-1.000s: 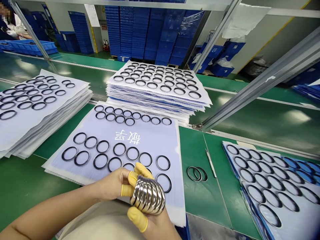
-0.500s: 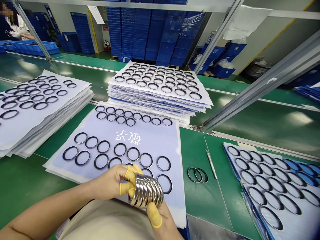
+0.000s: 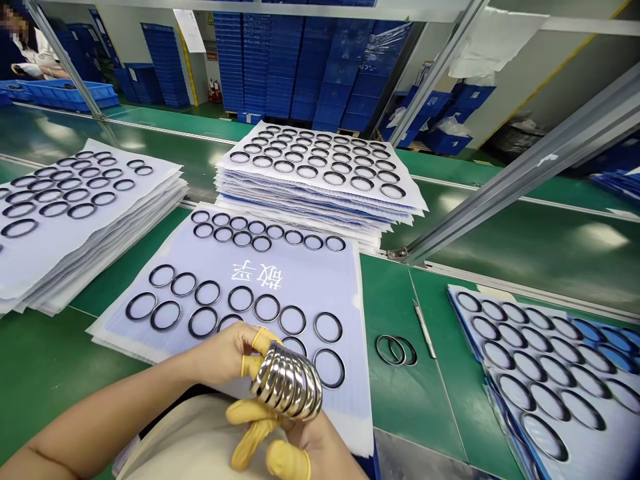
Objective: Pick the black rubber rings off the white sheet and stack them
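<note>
A stack of polished metal rings [image 3: 286, 383] sits in the person's hands, its long axis running almost level from left to right and dipping slightly to the right, with the rings leaning against one another. The left hand [image 3: 220, 357] grips the stack's left end in a narrow pinch, its yellow-capped fingers [image 3: 260, 341] pressed on the metal. The right hand [image 3: 313, 443] supports the stack from below, its yellow-capped fingers [image 3: 253, 427] curled beneath it.

Just beyond the fingers lies a printed sheet [image 3: 300, 287] carrying rows of black-rimmed rings. To their right, on the green table [image 3: 410, 413], are two overlapping rings [image 3: 390, 350] and a slim craft knife [image 3: 424, 328]. Further right lies another ringed sheet [image 3: 550, 373]. Stacked ringed sheets [image 3: 320, 200] stand far ahead, with blue crates [image 3: 265, 67] beyond them and a co-worker [image 3: 30, 57] at the far left.
</note>
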`<move>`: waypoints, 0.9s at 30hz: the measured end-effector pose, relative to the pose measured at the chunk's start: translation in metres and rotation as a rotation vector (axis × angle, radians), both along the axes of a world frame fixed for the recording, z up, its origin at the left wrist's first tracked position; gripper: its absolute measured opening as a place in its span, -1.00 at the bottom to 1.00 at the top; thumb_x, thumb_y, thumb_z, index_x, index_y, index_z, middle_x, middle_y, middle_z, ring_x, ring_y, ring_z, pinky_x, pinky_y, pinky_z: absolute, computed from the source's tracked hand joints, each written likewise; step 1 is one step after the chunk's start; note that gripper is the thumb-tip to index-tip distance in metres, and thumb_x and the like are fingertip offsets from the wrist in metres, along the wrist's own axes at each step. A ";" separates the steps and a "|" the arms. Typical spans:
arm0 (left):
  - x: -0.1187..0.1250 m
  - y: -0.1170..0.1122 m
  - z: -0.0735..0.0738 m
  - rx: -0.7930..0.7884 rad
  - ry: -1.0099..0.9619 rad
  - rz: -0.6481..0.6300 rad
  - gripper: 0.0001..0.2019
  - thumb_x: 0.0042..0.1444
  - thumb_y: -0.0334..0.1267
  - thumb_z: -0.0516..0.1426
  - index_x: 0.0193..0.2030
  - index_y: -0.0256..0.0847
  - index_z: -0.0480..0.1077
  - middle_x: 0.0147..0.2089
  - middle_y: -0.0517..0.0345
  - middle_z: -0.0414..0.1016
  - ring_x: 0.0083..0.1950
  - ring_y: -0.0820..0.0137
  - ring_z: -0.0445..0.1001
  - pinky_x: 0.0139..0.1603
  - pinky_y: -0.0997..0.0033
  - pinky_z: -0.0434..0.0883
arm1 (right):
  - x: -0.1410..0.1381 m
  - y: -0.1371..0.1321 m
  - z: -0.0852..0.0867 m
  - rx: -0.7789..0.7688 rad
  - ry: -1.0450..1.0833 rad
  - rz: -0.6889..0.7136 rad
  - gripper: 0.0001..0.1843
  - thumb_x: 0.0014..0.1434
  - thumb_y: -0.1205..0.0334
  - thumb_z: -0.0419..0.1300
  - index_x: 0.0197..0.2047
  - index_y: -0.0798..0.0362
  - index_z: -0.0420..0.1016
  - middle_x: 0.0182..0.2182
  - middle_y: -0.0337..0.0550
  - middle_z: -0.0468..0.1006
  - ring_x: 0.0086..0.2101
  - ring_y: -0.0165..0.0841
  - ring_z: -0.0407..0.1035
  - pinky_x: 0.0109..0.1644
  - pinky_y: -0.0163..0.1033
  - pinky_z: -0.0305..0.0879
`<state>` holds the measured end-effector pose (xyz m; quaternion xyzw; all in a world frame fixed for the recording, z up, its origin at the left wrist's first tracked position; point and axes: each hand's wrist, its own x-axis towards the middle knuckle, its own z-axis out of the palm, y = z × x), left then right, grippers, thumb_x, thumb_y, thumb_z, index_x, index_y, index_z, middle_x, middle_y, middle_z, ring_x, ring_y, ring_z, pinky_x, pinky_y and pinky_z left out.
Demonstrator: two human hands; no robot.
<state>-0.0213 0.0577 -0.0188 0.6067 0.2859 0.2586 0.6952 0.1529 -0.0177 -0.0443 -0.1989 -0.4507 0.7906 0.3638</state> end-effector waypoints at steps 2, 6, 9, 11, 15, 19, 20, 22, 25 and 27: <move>0.003 0.000 -0.003 -0.037 -0.005 -0.009 -0.78 0.06 -0.22 0.25 -0.51 -0.32 0.46 -0.43 0.17 0.38 -0.38 0.48 0.33 -0.31 0.51 0.31 | -0.002 -0.001 -0.001 -0.034 -0.001 -0.020 -0.36 0.08 -0.05 0.31 0.20 -0.14 0.27 0.02 0.03 0.55 -0.23 -0.20 0.55 -0.07 -0.01 0.37; -0.002 0.003 0.001 0.082 0.031 -0.048 -0.76 0.15 -0.20 0.17 -0.46 -0.30 0.47 -0.37 0.13 0.41 -0.33 0.46 0.36 -0.25 0.51 0.33 | -0.010 -0.002 -0.002 -0.193 0.094 -0.105 -0.53 0.05 0.10 0.38 0.05 -0.13 0.46 -0.12 -0.11 0.63 -0.32 -0.31 0.58 -0.14 -0.14 0.43; -0.014 0.011 0.017 0.339 0.193 -0.197 -0.80 0.20 -0.24 0.12 -0.36 -0.26 0.51 -0.34 0.11 0.44 -0.28 0.43 0.38 -0.20 0.51 0.34 | -0.013 -0.002 -0.003 -0.218 0.121 -0.188 -0.73 0.06 0.14 0.37 -0.13 -0.08 0.59 -0.22 -0.16 0.66 -0.37 -0.33 0.58 -0.20 -0.16 0.48; -0.023 0.017 0.030 0.447 0.310 -0.332 -0.84 0.20 -0.29 0.11 -0.29 -0.24 0.52 -0.37 0.12 0.45 -0.34 0.45 0.38 -0.25 0.55 0.33 | -0.011 -0.003 -0.005 -0.179 0.057 -0.232 -0.75 0.06 0.13 0.37 -0.15 -0.06 0.60 -0.23 -0.13 0.66 -0.36 -0.29 0.58 -0.19 -0.12 0.49; -0.033 0.021 0.042 0.364 0.361 -0.488 -0.86 0.18 -0.31 0.11 -0.21 -0.23 0.50 -0.49 0.18 0.48 -0.50 0.50 0.39 -0.44 0.61 0.32 | -0.005 -0.003 -0.007 -0.017 -0.206 -0.247 -0.69 0.04 0.06 0.36 -0.15 -0.01 0.57 -0.22 -0.06 0.66 -0.24 -0.16 0.54 -0.12 -0.04 0.45; -0.029 0.016 0.034 0.069 0.224 -0.575 -0.81 0.13 -0.21 0.18 -0.15 -0.25 0.45 -0.54 0.20 0.51 -0.60 0.48 0.42 -0.57 0.61 0.34 | -0.004 0.002 0.004 0.107 -0.279 -0.168 -0.51 -0.05 -0.06 0.38 -0.08 0.01 0.56 -0.05 0.00 0.57 -0.03 0.00 0.43 0.00 0.02 0.38; -0.027 0.014 0.031 0.001 0.191 -0.602 -0.78 0.12 -0.19 0.19 -0.14 -0.25 0.43 -0.54 0.19 0.52 -0.62 0.47 0.43 -0.59 0.60 0.34 | -0.005 0.004 0.008 0.100 -0.257 -0.155 -0.47 -0.06 -0.07 0.38 -0.04 -0.02 0.54 -0.02 -0.03 0.56 -0.01 -0.01 0.41 0.04 0.02 0.36; -0.021 0.011 0.026 -0.086 0.113 -0.651 -0.74 0.14 -0.15 0.17 -0.10 -0.26 0.39 -0.53 0.17 0.54 -0.64 0.45 0.45 -0.61 0.59 0.36 | -0.007 0.006 0.015 0.090 -0.189 -0.110 -0.44 -0.06 -0.10 0.37 0.00 -0.06 0.52 -0.06 -0.08 0.59 -0.03 -0.03 0.44 0.06 0.03 0.36; -0.015 0.006 0.023 -0.074 0.013 -0.682 -0.66 0.26 -0.07 0.02 0.02 -0.30 0.32 -0.51 0.11 0.57 -0.62 0.40 0.50 -0.59 0.54 0.40 | -0.011 0.011 0.024 0.094 -0.121 -0.080 -0.40 -0.04 -0.18 0.32 0.05 -0.12 0.48 -0.11 -0.11 0.62 -0.11 -0.06 0.51 0.02 0.02 0.40; -0.013 0.004 0.023 -0.040 -0.016 -0.694 -0.57 0.31 -0.02 -0.10 0.09 -0.33 0.29 -0.48 0.05 0.58 -0.57 0.35 0.54 -0.54 0.51 0.44 | -0.011 0.014 0.028 0.101 -0.106 -0.081 -0.29 -0.07 -0.22 0.32 0.13 -0.13 0.41 -0.07 -0.08 0.61 -0.12 -0.07 0.52 0.02 0.01 0.40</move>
